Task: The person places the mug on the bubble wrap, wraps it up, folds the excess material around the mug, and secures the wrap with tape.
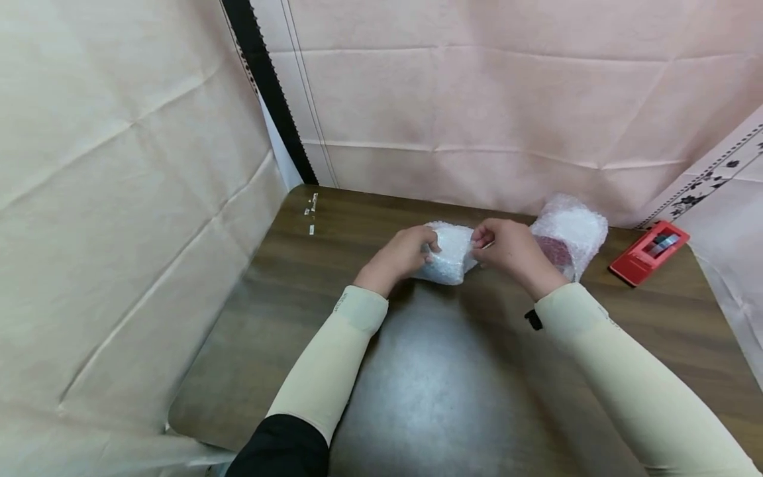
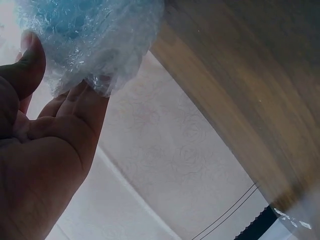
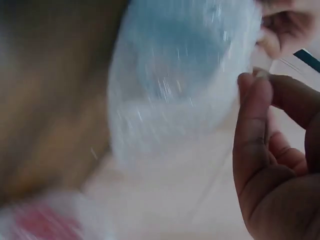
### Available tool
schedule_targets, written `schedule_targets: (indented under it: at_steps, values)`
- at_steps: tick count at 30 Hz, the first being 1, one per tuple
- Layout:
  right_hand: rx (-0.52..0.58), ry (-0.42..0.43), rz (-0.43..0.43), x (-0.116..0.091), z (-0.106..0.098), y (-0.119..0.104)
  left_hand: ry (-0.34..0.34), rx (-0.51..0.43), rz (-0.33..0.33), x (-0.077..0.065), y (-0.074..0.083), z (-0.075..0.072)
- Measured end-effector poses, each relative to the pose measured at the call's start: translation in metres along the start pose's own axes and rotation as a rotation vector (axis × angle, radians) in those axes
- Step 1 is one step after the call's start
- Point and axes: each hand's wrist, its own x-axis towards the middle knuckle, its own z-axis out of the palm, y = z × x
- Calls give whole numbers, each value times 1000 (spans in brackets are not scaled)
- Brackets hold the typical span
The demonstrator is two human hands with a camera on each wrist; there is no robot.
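Note:
A bubble-wrapped package (image 1: 451,255) with something pale blue inside is near the back of the table. My left hand (image 1: 411,252) grips its left side; in the left wrist view, the thumb lies over the bubble wrap (image 2: 107,47) and the fingers reach beneath it. At the package's right edge is my right hand (image 1: 507,248). Its thumb and forefinger pinch a small pale piece of tape (image 3: 261,73), close beside the wrap in the right wrist view. The tape is mostly hidden by the fingertips.
Behind the right forearm stands a second bubble-wrapped package (image 1: 572,228) with something dark red inside. A red tape dispenser (image 1: 650,253) lies at the back right. Several small whitish strips (image 1: 312,212) stick near the far left corner. Pale cloth (image 1: 477,99) hangs behind the brown table (image 1: 268,344).

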Motion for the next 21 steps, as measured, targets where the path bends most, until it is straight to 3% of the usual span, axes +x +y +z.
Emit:
schedule_targets:
  at_steps: [6,9,12,16,21]
  values:
    - [461,-97,168,0,8,17,10,-9,0,0,0,2]
    - [579,-122,195,1,12,31,-6,-28,9,0,-1,5]
    - [516,-107,126,6,27,49,2,-37,28,1,-4,5]
    - [344,-31,35,11,64,69,15,-49,42,0,-8,7]
    - [267,15,1,4,102,84,-6,-78,31,-7,-16,17]
